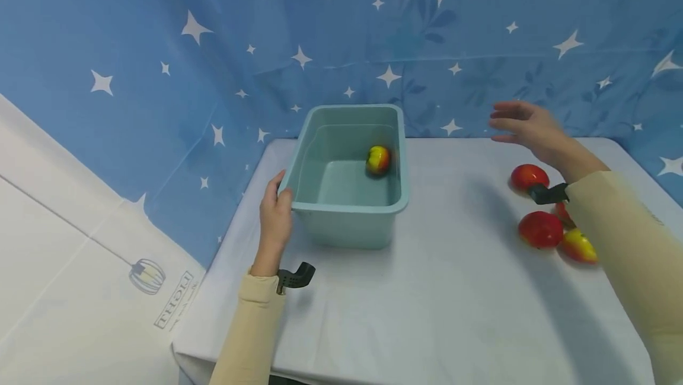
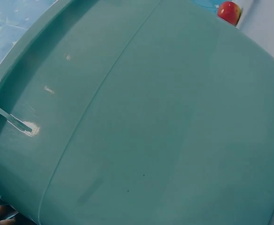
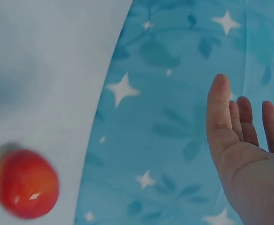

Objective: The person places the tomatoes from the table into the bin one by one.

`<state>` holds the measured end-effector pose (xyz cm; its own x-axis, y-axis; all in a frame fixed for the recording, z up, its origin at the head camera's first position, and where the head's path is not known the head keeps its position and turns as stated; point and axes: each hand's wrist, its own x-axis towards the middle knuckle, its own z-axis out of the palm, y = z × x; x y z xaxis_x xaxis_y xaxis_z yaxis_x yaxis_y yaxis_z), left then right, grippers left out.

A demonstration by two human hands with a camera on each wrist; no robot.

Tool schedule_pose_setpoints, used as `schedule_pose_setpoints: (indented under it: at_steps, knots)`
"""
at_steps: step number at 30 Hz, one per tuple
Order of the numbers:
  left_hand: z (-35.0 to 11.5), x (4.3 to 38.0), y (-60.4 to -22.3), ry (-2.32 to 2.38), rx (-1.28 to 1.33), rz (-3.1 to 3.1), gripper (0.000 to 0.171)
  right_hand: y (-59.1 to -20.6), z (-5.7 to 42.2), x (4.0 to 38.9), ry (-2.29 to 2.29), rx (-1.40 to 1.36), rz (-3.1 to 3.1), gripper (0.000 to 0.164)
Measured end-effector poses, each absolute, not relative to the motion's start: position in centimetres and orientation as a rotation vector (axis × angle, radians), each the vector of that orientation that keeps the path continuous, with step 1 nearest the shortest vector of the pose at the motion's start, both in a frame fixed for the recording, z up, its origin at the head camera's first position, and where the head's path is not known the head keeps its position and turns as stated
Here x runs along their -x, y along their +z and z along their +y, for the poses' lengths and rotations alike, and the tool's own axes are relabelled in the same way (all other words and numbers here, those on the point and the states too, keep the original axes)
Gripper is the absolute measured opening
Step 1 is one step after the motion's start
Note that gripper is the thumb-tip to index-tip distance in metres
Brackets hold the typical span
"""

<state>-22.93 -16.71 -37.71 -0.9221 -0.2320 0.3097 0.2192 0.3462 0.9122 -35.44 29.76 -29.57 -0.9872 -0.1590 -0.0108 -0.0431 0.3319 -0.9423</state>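
My left hand (image 1: pixel 275 213) grips the left rim of a pale teal plastic bin (image 1: pixel 349 209), thumb on the rim near its front corner. The bin's wall (image 2: pixel 151 117) fills most of the left wrist view. Inside, a shiny yellow-and-red apple-like fruit (image 1: pixel 378 160) lies by the right wall. My right hand (image 1: pixel 536 130) is raised over the far right of the table, fingers loosely extended and holding nothing. Below it lies a red fruit (image 1: pixel 528 178), seen also as a round red fruit (image 3: pixel 26 184) in the right wrist view.
Closer to me on the right lie another red fruit (image 1: pixel 541 229) and a red-and-yellow one (image 1: pixel 580 246), with one more partly hidden by the right sleeve (image 1: pixel 624 242). A white cloth covers the table (image 1: pixel 427 308). Behind it hangs a blue star-patterned curtain (image 1: pixel 341 29).
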Motion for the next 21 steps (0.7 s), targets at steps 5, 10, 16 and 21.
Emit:
schedule_pose_setpoints:
  at_steps: [5, 10, 16, 21]
  knots:
    - [-17.0, 22.6, -37.6, -1.607, 0.024, -2.234, 0.043, -30.6, 32.3, 35.3, -1.715, 0.151, 2.541, 0.066]
    - [-17.2, 22.6, -37.6, -1.627, 0.052, -2.213, 0.043, -31.6, 34.1, 35.1, -1.624, 0.088, 2.598, 0.073]
    - [-17.2, 22.6, -37.6, -1.634, 0.021, -2.225, 0.043, -32.9, 35.7, 35.1, -1.436, 0.014, 2.701, 0.082]
    - [-17.1, 22.7, -37.6, -1.63, 0.022, -2.215, 0.043, -34.2, 36.8, 35.1, -1.326, -0.09, 2.752, 0.088]
